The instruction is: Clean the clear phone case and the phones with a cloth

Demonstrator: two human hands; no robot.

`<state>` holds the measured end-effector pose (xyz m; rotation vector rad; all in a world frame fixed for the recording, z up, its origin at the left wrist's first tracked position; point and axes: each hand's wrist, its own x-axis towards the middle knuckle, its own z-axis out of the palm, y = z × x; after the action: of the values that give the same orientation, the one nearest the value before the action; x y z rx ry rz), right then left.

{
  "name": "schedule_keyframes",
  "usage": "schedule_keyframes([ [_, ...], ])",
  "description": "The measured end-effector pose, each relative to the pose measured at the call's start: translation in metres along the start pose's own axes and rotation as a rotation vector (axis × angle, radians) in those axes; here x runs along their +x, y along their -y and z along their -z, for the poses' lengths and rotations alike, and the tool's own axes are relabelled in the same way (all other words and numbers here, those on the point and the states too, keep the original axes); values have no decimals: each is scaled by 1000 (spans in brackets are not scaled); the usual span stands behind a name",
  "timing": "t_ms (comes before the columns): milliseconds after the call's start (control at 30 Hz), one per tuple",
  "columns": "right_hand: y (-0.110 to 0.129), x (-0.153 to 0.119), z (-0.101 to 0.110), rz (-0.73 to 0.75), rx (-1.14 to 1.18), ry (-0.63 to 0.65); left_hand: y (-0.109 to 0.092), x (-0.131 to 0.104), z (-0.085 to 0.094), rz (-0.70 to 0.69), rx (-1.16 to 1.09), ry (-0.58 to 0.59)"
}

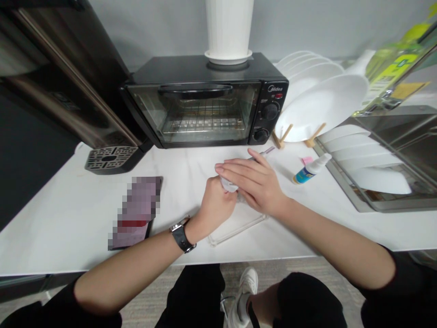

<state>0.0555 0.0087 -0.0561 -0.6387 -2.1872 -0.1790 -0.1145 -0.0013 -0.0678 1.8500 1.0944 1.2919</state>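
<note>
Clear Case Pinned Flat for a Wipe

White wipe (228, 184) sits bunched in the closed left hand (215, 207), on the clear phone case (235, 225) at the counter (51, 218) edge. The right hand (254, 182) lies fingers together, flat across it, a thin tool (264, 152) under the fingers. Steady pressure and short strokes would likely keep the case from sliding.
</note>
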Motion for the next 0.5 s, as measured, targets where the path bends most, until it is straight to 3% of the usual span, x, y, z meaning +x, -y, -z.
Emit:
schedule_keyframes([
  [133, 0, -2, 0, 37, 15, -15, -1, -1, 1, -58, 39, 20],
  [333, -13, -3, 3, -319, -81, -255, -10, -1, 7, -15, 16, -12],
  [500, -16, 0, 4, -439, -88, -316, -11, -2, 7, 23, -31, 2],
])
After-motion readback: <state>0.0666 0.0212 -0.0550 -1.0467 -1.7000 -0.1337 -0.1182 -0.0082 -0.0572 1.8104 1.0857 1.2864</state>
